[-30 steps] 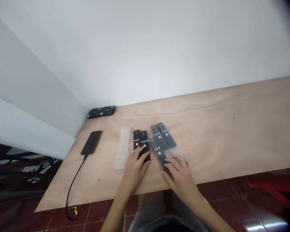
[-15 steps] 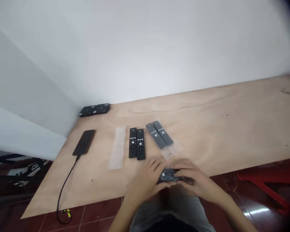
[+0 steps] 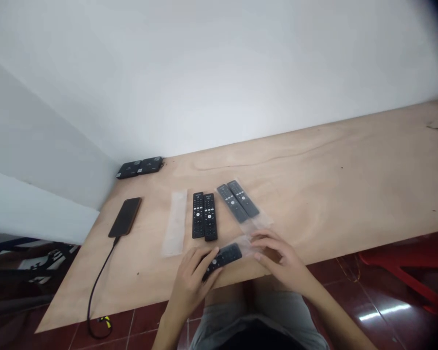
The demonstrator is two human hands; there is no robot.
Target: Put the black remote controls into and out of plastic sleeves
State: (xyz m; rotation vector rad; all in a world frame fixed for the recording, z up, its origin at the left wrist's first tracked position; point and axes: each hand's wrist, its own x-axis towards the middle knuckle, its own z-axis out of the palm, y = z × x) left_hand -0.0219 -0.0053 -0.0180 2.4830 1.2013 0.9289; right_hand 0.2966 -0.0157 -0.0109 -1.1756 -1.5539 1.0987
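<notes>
Sleeved remote [image 3: 230,253] shifted leftward, left hand [image 3: 193,273] pinching it, right hand [image 3: 282,257] loosely spread alongside

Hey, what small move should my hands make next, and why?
I'd probably pinch the loose end of the clear sleeve with your right hand while your left hand steadies the remote. The left hand grips one end, the sleeve runs past the other, and the right hand is open beside that loose film.

Black remotes [image 3: 209,226] (tan table [image 3: 314,204]).
</notes>
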